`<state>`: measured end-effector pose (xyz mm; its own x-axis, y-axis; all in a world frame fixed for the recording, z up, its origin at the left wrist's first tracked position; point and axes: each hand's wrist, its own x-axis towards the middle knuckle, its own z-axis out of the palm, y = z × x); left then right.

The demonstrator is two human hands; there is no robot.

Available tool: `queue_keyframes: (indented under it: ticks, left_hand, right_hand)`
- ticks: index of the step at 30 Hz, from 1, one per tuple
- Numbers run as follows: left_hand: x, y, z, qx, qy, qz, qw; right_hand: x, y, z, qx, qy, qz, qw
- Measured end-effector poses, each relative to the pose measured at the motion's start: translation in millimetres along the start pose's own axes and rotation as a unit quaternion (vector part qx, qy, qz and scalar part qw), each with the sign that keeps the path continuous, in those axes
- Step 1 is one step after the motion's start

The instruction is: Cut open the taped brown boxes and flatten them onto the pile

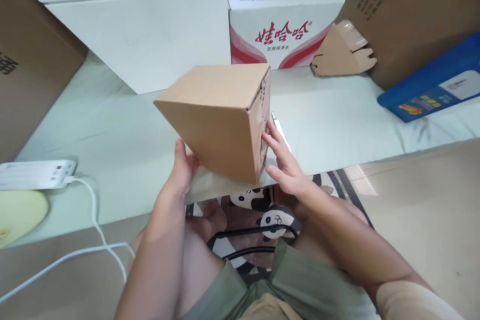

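A closed brown cardboard box (221,135) is tilted over the front edge of the cloth-covered table. My left hand (182,167) grips its lower left side, thumb up along the edge and the other fingers mostly hidden behind and under it. On the right, my right hand (285,162) has its fingers stretched out, the tips touching the box's printed side, the thumb apart. Partly behind that hand lies a slim white object (276,122), its kind hidden.
White cartons (150,40) and a white-and-red carton (283,32) stand at the back. Cut cardboard (337,55), a blue package (423,92) and a large brown box (420,15) are right. A white power strip (33,174) with a cable (93,205) lies left.
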<state>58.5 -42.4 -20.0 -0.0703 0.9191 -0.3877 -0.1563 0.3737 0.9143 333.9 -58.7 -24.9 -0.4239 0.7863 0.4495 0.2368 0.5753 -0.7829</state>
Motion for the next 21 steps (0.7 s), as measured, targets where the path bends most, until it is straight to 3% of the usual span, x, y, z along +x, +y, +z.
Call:
queue_keyframes:
  ticks: [3,8,13,15,21]
  left_hand:
    - [-3,-3,-1.4,0.027,-0.064,-0.007,0.998]
    - [-6,-3,-3.8,0.108,-0.092,-0.042,0.989]
    - [-4,11,-4.0,0.247,-0.162,-0.031,0.955]
    - [-2,17,-5.1,0.276,-0.132,0.005,0.952]
    - [3,23,-15.5,0.156,0.141,0.150,0.966]
  right_hand:
    - [-2,-3,-8,-0.005,0.005,-0.015,1.000]
    - [-4,-12,-15,0.047,0.028,-0.007,0.998]
    - [-4,-15,-15,0.023,0.049,0.030,0.998]
    - [-4,-14,-14,-0.006,0.035,0.040,0.999]
    - [-1,-17,-9,-0.030,0.015,0.050,0.998]
